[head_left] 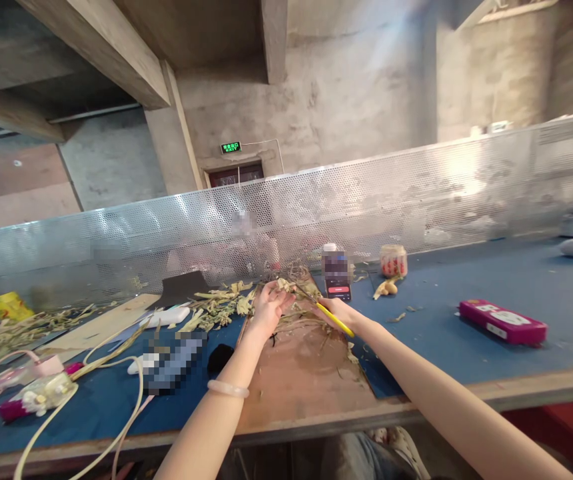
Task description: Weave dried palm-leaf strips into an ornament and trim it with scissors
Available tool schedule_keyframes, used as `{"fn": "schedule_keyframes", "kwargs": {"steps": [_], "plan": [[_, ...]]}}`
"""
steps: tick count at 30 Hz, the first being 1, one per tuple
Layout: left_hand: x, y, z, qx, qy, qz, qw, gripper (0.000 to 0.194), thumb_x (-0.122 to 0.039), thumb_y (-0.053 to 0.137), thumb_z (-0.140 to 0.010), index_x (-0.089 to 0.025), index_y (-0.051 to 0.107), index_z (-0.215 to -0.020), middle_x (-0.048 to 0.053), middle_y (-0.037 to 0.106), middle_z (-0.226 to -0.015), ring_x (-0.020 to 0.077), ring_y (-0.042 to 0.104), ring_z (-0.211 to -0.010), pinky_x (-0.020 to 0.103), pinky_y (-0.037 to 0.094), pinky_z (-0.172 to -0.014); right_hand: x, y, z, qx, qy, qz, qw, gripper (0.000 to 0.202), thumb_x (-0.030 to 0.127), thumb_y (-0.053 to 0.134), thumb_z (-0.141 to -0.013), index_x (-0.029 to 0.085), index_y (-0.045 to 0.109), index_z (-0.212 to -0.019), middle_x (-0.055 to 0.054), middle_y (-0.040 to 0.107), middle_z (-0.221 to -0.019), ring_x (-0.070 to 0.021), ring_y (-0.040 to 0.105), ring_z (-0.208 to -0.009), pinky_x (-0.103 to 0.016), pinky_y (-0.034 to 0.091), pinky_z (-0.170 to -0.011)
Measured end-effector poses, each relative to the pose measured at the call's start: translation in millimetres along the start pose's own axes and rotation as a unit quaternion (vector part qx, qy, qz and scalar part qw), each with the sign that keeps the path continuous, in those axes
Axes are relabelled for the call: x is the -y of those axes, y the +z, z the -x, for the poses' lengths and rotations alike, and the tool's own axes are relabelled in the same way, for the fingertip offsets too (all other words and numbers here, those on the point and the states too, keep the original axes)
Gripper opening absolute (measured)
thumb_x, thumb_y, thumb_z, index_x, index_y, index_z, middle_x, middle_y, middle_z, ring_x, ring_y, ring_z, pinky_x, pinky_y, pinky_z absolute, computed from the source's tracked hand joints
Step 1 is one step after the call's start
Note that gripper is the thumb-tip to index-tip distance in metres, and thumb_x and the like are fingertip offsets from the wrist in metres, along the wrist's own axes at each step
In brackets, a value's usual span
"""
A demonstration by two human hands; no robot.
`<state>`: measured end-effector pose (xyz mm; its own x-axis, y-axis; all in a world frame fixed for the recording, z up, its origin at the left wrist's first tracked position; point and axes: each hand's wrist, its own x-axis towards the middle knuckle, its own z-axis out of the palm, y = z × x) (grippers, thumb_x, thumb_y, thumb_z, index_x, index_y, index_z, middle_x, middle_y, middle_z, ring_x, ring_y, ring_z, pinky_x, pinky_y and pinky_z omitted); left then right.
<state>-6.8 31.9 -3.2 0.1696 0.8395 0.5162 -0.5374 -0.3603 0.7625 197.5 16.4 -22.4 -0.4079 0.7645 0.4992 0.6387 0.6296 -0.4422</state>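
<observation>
My left hand (270, 308) has its fingers curled around a pale dried plant piece (285, 285), above a brown board (291, 380). Just to its right, my right hand (340, 310) grips a yellow-handled tool (335, 320). A thin dark end of this tool points toward the plant piece; its exact kind is too small to tell. Dried stems and leaves (301, 325) lie on the board under both hands. More dried leafy stems (224, 303) are heaped left of my left hand. Close behind my right hand stands a phone (338, 290) with a lit screen.
A perforated metal screen (366, 200) runs along the blue table's (506, 280) back. To the right are a magenta box (502, 322), a red-and-white can (394, 261) and a tan figure (386, 289). Pale cables (139, 380), a white device (166, 317) and a yellow packet (9, 307) occupy the left.
</observation>
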Motion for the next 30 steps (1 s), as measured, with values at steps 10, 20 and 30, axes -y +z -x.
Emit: {"fn": "schedule_keyframes", "kwargs": {"steps": [10,20,30], "plan": [[0,0.1,1,0.016,-0.012,-0.014,1.0,0.032,-0.013,0.068,-0.068,-0.022,0.05,-0.092,0.001,0.062,-0.093,0.0195,0.062,-0.093,0.043,0.047,-0.087,0,0,0,0.002,0.012,0.018,1.0,0.04,0.046,0.039,-0.083,0.014,0.06,-0.074,-0.004,0.059,-0.063,-0.0131,0.049,-0.056,-0.021,0.032,-0.051],[-2,-0.3,1,0.003,-0.029,-0.034,0.999,0.037,-0.016,0.072,-0.064,-0.022,0.051,-0.095,0.001,0.064,-0.089,0.0172,0.063,-0.083,0.036,0.051,-0.076,8,-9,5,0.017,0.013,0.055,0.998,0.035,0.038,0.041,-0.083,0.011,0.062,-0.075,-0.007,0.06,-0.063,-0.0143,0.049,-0.057,-0.021,0.03,-0.05],[0,-3.3,-1,-0.012,-0.023,-0.045,0.999,0.039,-0.017,0.073,-0.063,-0.02,0.053,-0.096,0.002,0.063,-0.087,0.0174,0.063,-0.08,0.032,0.05,-0.07,7,-11,6,0.033,0.008,0.064,0.997,0.033,0.035,0.042,-0.082,0.01,0.063,-0.076,-0.007,0.061,-0.065,-0.0153,0.052,-0.061,-0.021,0.031,-0.051]]}}
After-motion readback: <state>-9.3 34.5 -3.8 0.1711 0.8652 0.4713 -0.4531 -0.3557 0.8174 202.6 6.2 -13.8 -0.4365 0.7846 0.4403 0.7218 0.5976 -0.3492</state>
